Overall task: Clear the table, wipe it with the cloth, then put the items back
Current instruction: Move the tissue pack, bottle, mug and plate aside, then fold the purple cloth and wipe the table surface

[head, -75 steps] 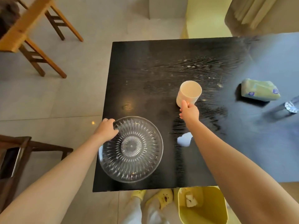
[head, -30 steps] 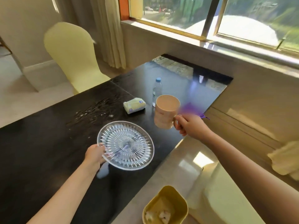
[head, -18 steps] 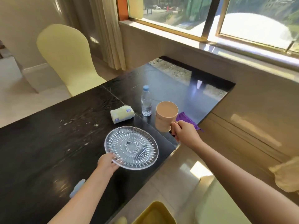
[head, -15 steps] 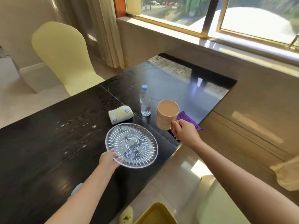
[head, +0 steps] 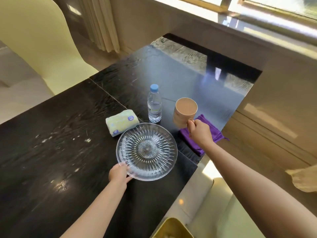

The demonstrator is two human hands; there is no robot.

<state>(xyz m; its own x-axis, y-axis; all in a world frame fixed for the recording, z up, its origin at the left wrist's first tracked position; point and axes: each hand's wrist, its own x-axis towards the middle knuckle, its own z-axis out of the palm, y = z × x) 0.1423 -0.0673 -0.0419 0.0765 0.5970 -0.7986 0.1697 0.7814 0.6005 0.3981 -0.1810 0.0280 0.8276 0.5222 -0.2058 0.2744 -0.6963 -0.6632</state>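
Your left hand (head: pixel 119 174) pinching glass plate (head: pixel 146 151) rim at centre frame, tissue pack (head: pixel 122 122) and water bottle (head: pixel 154 104) just above, your right hand (head: pixel 199 133) closed on beige mug (head: pixel 185 112) handle, over purple cloth (head: pixel 204 134) at black table (head: pixel 51 152) edge, right of centre.

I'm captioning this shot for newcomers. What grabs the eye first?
The ribbed clear glass plate, gripped at its near rim by the left hand, sits mid-frame over the black table. To its right, the right hand holds a beige mug by the handle, above a purple cloth.
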